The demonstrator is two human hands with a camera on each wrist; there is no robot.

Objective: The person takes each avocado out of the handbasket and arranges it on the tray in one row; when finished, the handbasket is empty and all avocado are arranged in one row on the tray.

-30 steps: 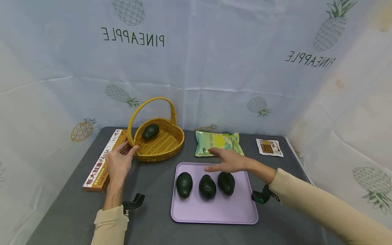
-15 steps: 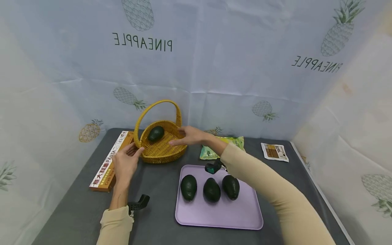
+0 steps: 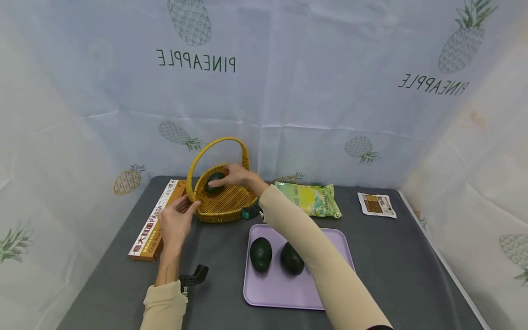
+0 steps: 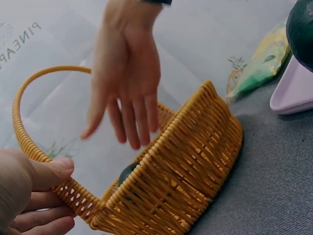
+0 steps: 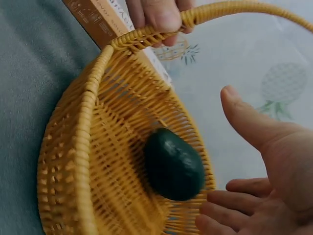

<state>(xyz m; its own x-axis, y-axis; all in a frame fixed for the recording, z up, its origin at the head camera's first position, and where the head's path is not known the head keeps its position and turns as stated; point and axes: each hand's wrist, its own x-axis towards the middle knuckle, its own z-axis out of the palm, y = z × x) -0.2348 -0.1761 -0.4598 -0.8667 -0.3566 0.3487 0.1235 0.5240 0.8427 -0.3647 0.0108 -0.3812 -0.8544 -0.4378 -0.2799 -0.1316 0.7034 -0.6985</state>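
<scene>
My left hand grips the yellow wicker basket at the foot of its handle, thumb on one side and fingers on the other. Inside the basket lies a dark green avocado against the far wall. Over it reaches my right hand, thumb spread from the straight fingers; in the right wrist view avocado and palm are apart. A lilac tray holds an avocado and a second avocado, while my right sleeve hides the part of the tray farther right.
A pasta box lies left of the basket, close by my left hand. Behind the tray is a green and yellow packet. A small white and brown sachet lies at the back right. A pineapple-print curtain hangs behind the table.
My right hand has moved left from above the tray to over the avocado in the basket. The left hand has kept its grip on the basket. The head view has shifted slightly.
</scene>
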